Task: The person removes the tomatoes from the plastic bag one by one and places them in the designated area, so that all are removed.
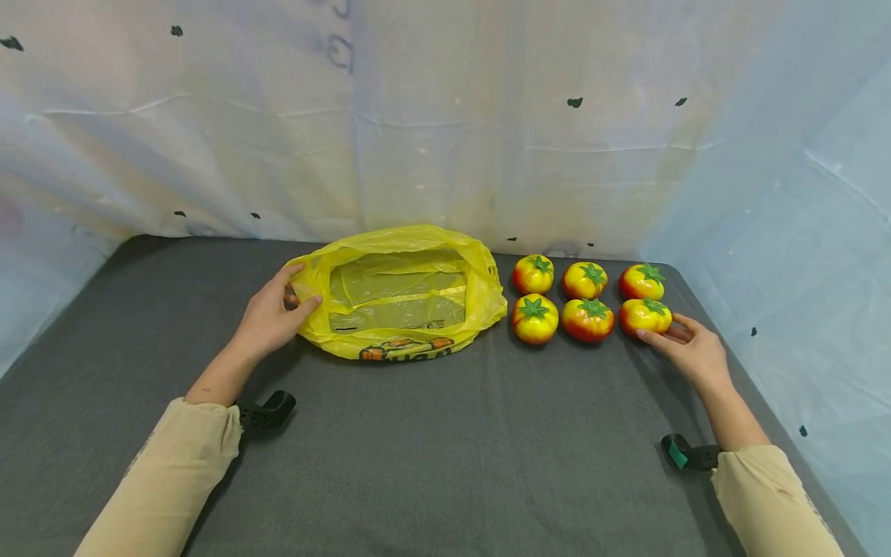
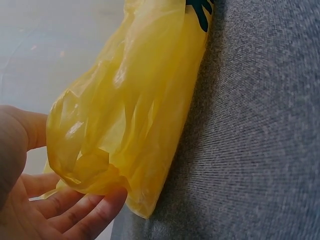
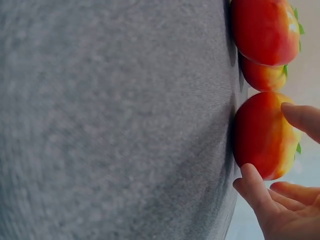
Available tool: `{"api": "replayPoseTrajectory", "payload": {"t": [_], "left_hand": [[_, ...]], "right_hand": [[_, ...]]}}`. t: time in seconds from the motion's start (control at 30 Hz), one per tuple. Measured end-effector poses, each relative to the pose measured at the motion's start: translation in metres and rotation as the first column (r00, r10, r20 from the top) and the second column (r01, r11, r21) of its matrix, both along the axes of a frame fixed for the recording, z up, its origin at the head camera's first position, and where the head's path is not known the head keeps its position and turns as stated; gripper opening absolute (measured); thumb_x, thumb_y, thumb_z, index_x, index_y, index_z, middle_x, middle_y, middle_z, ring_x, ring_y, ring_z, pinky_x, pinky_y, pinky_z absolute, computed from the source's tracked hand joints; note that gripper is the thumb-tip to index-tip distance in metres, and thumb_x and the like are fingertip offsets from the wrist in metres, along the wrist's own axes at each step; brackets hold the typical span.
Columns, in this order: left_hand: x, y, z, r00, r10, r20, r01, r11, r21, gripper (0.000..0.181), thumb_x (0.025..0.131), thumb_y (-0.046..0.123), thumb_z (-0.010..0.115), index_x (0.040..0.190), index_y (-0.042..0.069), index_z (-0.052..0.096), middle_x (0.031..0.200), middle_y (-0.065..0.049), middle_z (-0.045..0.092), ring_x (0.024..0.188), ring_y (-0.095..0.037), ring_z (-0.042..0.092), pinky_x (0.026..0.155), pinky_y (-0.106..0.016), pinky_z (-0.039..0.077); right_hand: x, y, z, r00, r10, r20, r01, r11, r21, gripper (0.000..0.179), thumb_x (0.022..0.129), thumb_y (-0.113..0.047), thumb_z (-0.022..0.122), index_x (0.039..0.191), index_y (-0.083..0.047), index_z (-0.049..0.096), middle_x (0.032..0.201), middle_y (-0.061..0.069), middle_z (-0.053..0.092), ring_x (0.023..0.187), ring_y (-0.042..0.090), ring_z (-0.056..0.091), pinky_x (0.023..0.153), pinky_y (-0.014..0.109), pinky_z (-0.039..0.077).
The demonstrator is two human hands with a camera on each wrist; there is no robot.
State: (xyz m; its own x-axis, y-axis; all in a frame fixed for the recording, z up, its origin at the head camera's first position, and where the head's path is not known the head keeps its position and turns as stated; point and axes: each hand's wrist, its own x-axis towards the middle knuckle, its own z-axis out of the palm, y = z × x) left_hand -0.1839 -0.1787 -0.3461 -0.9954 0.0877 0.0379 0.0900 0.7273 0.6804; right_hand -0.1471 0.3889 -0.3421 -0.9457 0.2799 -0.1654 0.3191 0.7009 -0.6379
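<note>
A yellow plastic bag (image 1: 400, 344) lies with its mouth spread wide, facing up. My left hand (image 1: 270, 316) holds the bag's left rim, the thumb at the mouth and the fingers along the outer side. In the left wrist view the thin film (image 2: 135, 105) bulges between thumb and fingers. At the right, my right hand (image 1: 691, 357) grips the front right tomato (image 1: 636, 316), yellow and red with a green leafy top. The right wrist view has the thumb on the upper side of this tomato (image 3: 260, 137) and fingertips at its lower side; it sits at table level.
Several more such tomatoes stand in two rows between bag and right hand, among them a front middle one (image 1: 588, 323) and a front left one (image 1: 534, 323). A dark grey cloth covers the table (image 1: 431, 449). Pale sheeting (image 1: 445, 131) hangs behind and at the sides.
</note>
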Motion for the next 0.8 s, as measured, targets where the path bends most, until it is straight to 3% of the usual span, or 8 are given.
{"api": "replayPoseTrajectory", "payload": {"t": [0.27, 0.57, 0.8], "left_hand": [[0.001, 0.000, 0.000, 1.000, 0.006, -0.002, -0.006, 1.000, 0.003, 0.064, 0.099, 0.029, 0.052, 0.150, 0.000, 0.025, 0.118, -0.027, 0.048, 0.096, -0.035, 0.051, 0.065, -0.037, 0.046], [0.004, 0.000, 0.000, 0.999, -0.043, -0.025, 0.043, 0.999, -0.014, 0.060, 0.098, 0.030, 0.053, 0.148, 0.003, 0.032, 0.134, -0.029, 0.041, 0.106, -0.041, 0.051, 0.074, -0.050, 0.050], [0.004, -0.001, -0.003, 0.999, -0.041, -0.035, 0.041, 0.999, -0.017, 0.058, 0.098, 0.031, 0.053, 0.147, 0.003, 0.035, 0.129, -0.029, 0.041, 0.108, -0.043, 0.050, 0.077, -0.052, 0.050]], "right_hand": [[-0.003, -0.003, 0.000, 1.000, -0.003, -0.022, 0.004, 1.000, 0.015, 0.094, 0.090, -0.050, 0.058, 0.151, 0.006, 0.013, 0.143, 0.037, 0.033, 0.130, 0.048, 0.040, 0.101, 0.057, 0.040], [-0.006, -0.002, 0.010, 0.999, -0.001, 0.045, -0.001, 0.998, 0.058, 0.103, 0.088, -0.058, 0.056, 0.152, 0.005, 0.004, 0.149, 0.038, 0.018, 0.133, 0.054, 0.027, 0.102, 0.065, 0.033], [-0.008, -0.005, 0.014, 0.999, -0.001, -0.038, 0.003, 0.998, 0.062, 0.100, 0.088, -0.058, 0.056, 0.153, 0.001, 0.007, 0.155, 0.032, 0.008, 0.135, 0.054, 0.021, 0.101, 0.069, 0.029]]}}
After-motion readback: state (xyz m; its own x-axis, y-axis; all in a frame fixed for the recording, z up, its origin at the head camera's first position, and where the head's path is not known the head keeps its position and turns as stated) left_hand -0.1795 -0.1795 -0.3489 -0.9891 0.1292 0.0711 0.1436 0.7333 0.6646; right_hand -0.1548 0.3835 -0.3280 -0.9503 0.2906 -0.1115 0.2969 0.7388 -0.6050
